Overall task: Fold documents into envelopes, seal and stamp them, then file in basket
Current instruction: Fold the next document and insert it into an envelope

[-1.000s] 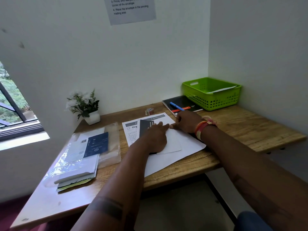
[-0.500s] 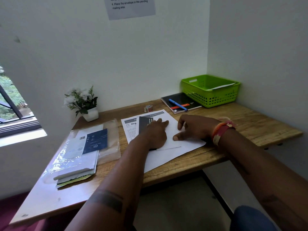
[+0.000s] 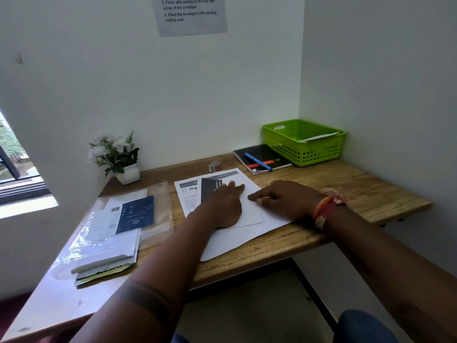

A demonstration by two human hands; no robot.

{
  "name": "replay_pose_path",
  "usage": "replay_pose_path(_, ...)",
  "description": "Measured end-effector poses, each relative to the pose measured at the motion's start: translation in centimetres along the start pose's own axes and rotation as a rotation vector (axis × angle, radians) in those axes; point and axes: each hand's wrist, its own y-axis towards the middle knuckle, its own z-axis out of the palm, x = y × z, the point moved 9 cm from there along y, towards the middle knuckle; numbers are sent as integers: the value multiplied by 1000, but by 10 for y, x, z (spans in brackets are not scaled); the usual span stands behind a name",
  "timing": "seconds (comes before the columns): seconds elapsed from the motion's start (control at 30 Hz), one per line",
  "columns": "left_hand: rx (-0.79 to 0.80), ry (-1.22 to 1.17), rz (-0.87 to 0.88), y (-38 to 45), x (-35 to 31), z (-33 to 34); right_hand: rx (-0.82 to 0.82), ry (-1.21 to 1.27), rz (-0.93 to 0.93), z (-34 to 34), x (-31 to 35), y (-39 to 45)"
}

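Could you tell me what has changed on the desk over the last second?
The right hand slid back along the folded white paper from its far edge toward the person, fingers pressing a crease. The left hand stayed flat on the paper. The green basket and pen did not move.

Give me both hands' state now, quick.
Left hand: open, flat on the folded paper.
Right hand: open, fingers pressing the same paper.
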Motion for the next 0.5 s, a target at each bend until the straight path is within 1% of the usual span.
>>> replay_pose_path(0.17, -19, -2, 4, 2, 2, 2, 1, -107, 50, -3, -2, 34)
replay_pose_path(0.5, -41, -41, 28, 4, 3, 2, -16, -202, 126, -8, -12, 88)
